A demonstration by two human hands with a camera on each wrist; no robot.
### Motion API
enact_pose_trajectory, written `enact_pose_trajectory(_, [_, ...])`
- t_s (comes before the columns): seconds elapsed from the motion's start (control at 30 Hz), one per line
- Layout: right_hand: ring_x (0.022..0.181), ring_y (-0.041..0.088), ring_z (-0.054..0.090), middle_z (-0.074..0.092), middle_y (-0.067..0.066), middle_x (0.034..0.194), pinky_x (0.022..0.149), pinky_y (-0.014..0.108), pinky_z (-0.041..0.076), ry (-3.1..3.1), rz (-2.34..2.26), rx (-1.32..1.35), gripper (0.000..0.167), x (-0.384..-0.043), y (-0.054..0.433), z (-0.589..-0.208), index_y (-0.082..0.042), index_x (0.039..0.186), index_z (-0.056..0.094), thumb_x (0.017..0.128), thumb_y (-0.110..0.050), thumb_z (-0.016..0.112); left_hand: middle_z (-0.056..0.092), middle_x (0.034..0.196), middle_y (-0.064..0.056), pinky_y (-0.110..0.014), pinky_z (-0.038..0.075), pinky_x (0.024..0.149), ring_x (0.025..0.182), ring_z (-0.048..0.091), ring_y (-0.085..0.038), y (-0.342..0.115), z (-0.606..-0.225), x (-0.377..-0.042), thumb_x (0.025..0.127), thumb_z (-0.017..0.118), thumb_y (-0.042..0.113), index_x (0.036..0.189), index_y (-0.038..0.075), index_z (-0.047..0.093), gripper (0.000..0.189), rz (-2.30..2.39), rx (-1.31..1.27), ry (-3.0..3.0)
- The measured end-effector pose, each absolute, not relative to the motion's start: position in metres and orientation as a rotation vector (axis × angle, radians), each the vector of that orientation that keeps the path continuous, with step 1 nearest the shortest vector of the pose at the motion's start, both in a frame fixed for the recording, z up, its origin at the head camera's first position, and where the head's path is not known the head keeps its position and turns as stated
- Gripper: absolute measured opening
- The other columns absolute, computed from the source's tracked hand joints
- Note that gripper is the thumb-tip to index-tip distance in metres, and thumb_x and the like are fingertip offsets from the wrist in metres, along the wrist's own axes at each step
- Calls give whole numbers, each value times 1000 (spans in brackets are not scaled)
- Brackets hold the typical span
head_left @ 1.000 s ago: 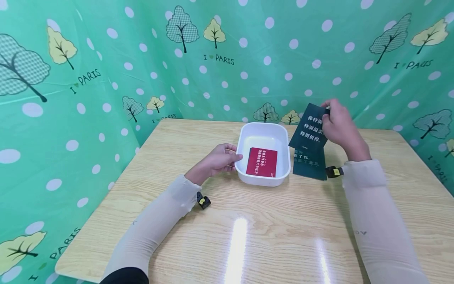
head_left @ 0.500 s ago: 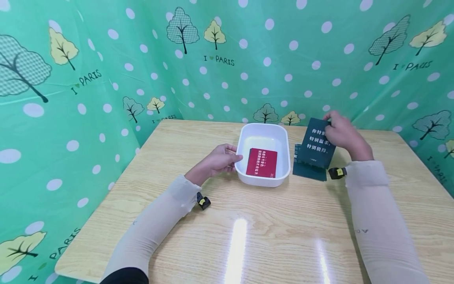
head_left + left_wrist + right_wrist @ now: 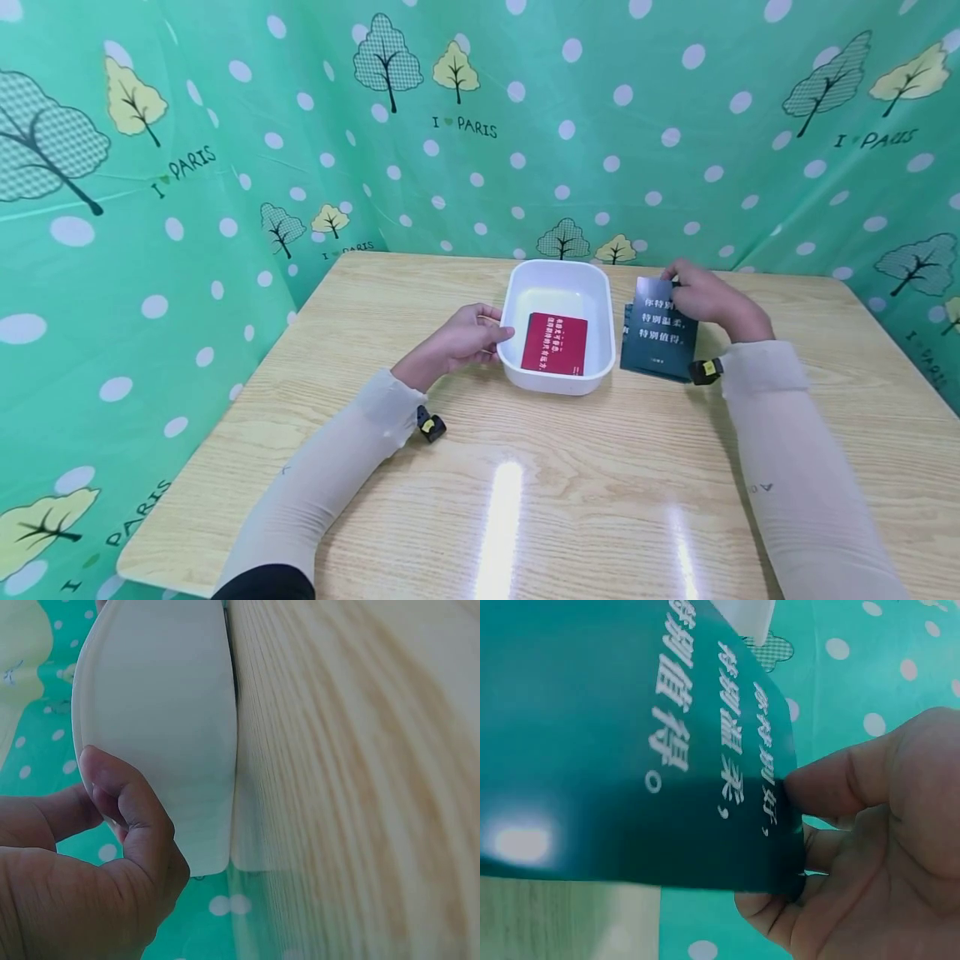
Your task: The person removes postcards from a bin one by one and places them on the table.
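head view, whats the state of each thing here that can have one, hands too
White tub: upright, uncovered, holding a red card
Red card: lying in the tub, lettering up
Upper dark card: pinched near one corner, lettering up
Lower dark card: mostly hidden under the upper one
Left hand: gripping the tub's rim
Right hand: pinching the upper dark card
Green cloth: hanging, creased

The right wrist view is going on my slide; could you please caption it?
A right hand pinches one end of a white-lettered dark teal card.
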State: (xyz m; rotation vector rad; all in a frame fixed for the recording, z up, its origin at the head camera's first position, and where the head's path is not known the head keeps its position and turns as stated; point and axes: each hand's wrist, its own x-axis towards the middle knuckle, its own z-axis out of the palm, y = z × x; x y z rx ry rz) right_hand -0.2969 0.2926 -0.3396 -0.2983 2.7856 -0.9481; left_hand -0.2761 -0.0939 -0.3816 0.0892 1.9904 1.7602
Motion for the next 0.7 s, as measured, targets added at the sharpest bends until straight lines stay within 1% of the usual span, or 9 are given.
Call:
enact_pose_trajectory(0.07, [118, 48, 47, 46, 35, 134, 102, 67, 40, 2785, -916, -286, 40, -298, 293, -342, 10, 139, 37, 105, -11, 36, 65, 116, -23, -30, 52, 66, 69, 59, -17, -94, -381, -276, 101, 65, 9, 136, 1, 42, 43, 1758, 87, 1992])
enact_pose_trajectory(0.13, [118, 49, 49, 47, 36, 134, 101, 67, 42, 2797, -860, -286, 45, -299, 293, -344, 9, 140, 38, 108, -22, 43, 65, 117, -23, -30, 52, 67, 69, 59, -17, -94, -380, -276, 101, 65, 9, 135, 2, 43, 42, 1753, 86, 1995])
enact_pose_trajectory(0.2, [114, 48, 53, 51, 35, 131, 98, 66, 45, 2804, -797, -299, 53, -300, 293, -345, 9, 141, 40, 107, -31, 52, 65, 117, -24, -31, 52, 67, 69, 59, -17, -94, -380, -275, 101, 65, 9, 135, 2, 42, 42, 1751, 85, 1996])
enact_pose_trajectory(0.23, [113, 47, 55, 52, 35, 130, 98, 65, 46, 2805, -770, -306, 57, -301, 293, -346, 8, 141, 41, 105, -33, 57, 65, 117, -24, -31, 52, 67, 69, 59, -17, -93, -379, -275, 101, 65, 9, 135, 1, 42, 42, 1750, 84, 1998])
enact_pose_trajectory(0.27, [111, 46, 56, 53, 34, 130, 97, 65, 47, 2805, -747, -317, 60, -301, 293, -347, 8, 142, 41, 103, -33, 62, 65, 116, -24, -31, 52, 67, 69, 60, -17, -93, -379, -275, 101, 65, 9, 136, 1, 42, 42, 1749, 83, 1999])
enact_pose_trajectory(0.33, [109, 45, 57, 54, 34, 128, 97, 64, 48, 2807, -723, -340, 63, -303, 293, -349, 9, 142, 42, 99, -27, 70, 65, 116, -24, -31, 52, 67, 69, 60, -17, -93, -379, -275, 101, 65, 9, 136, 1, 42, 43, 1751, 82, 1997])
enact_pose_trajectory(0.4, [108, 45, 57, 54, 33, 128, 97, 64, 48, 2808, -714, -338, 63, -304, 293, -351, 9, 142, 43, 96, -21, 73, 65, 116, -24, -30, 52, 67, 69, 60, -17, -94, -378, -275, 101, 65, 9, 137, 0, 42, 44, 1752, 84, 1996])
enact_pose_trajectory(0.5, [111, 46, 56, 54, 34, 130, 99, 65, 47, 2818, -696, -323, 62, -306, 292, -354, 8, 142, 44, 94, -16, 74, 65, 117, -24, -31, 52, 68, 69, 60, -17, -94, -378, -276, 101, 65, 9, 137, 0, 42, 43, 1752, 85, 1993])
enact_pose_trajectory(0.7, [116, 47, 53, 49, 36, 137, 103, 67, 43, 2815, -652, -295, 61, -307, 289, -360, 7, 144, 44, 96, -17, 73, 65, 117, -24, -32, 52, 69, 69, 60, -17, -94, -379, -276, 101, 65, 10, 134, 2, 43, 41, 1746, 83, 1995])
